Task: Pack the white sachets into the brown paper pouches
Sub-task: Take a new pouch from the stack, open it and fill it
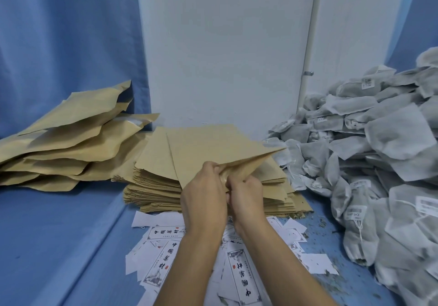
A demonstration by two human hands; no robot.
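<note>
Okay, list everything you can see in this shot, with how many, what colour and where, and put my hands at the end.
held pouch: one, brown, lifted over the centre stack
flat pouches: one tall stack, brown, centre
bulging pouches: a loose pile, too many to count, brown, left
sachets: a big heap, white, right, some with strings and labels
printed slips: many, white with black print, scattered in front of the stack
crumbs: scattered, greenish, on the cloth by the sachets
cloth: one, blue, under everything and up the left side
wall panel: one, white, behind
left hand: pinches the held pouch's near edge
right hand: pinches the same edge
</note>
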